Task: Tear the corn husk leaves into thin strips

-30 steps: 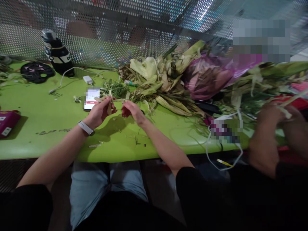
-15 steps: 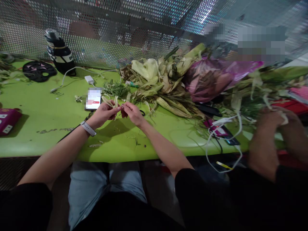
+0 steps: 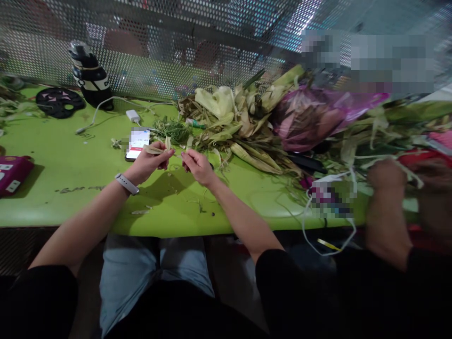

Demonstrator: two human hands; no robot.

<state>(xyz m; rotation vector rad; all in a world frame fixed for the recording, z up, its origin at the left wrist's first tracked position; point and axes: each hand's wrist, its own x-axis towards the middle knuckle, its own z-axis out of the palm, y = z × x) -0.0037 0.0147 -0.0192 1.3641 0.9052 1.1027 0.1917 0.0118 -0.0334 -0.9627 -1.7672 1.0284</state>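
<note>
My left hand (image 3: 151, 164) is closed on a pale strip of corn husk (image 3: 155, 149), whose ends stick out above the thumb and fingers. Just to its right, my right hand (image 3: 198, 165) is pinched shut, a small gap from the left. What the right fingertips hold, perhaps a thin strand, is too small to make out. Behind my left hand a lit phone (image 3: 138, 143) lies on the green table (image 3: 70, 165). A small heap of thin green strands (image 3: 170, 129) sits beyond the hands, beside a big pile of corn husks (image 3: 243, 122).
A pink plastic bag (image 3: 300, 122) rests against the husks. On the left stand a dark bottle (image 3: 90, 77), a black fan-shaped pad (image 3: 58, 101) and a maroon box (image 3: 14, 175). White cables (image 3: 305, 221) loop over the front edge near a co-worker's blurred hands (image 3: 386, 176).
My hands have drawn apart: the left moved slightly left with the husk strip, the right slightly right. The co-worker's hands shifted too.
</note>
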